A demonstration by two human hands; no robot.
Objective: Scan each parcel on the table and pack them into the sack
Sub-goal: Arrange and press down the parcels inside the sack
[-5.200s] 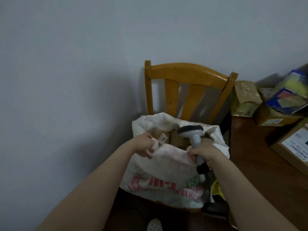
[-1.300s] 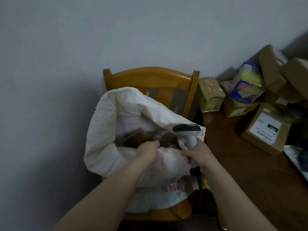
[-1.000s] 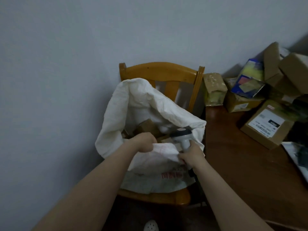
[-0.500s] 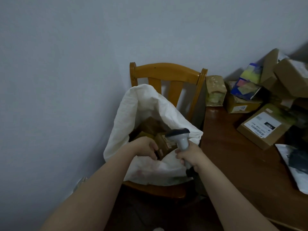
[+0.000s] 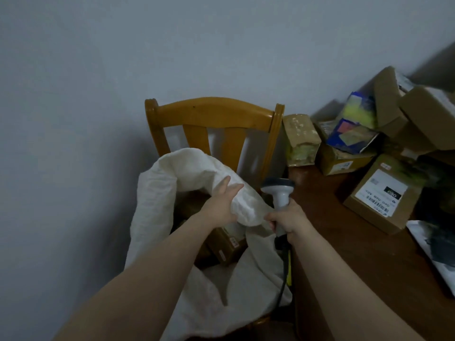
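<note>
Laying left grip [image 5: 221,200] on far fold of sack [image 5: 155,205], fingers straight and apart. Clamping right grip [image 5: 285,221] round scanner [image 5: 278,186] handle. Sack open on chair [image 5: 214,114], brown parcel [image 5: 226,242] inside; more boxes [image 5: 379,198] stacked on surface [image 5: 344,254] at right.

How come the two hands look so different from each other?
The left hand has straight fingers laid flat on the white sack; the right hand has its fingers curled round the grey scanner. The left hand holds nothing; the right hand holds the scanner upright. The left hand reaches farther, over the sack's mouth; the right hand sits nearer, beside the table. Both are bare and close to the sack.
</note>
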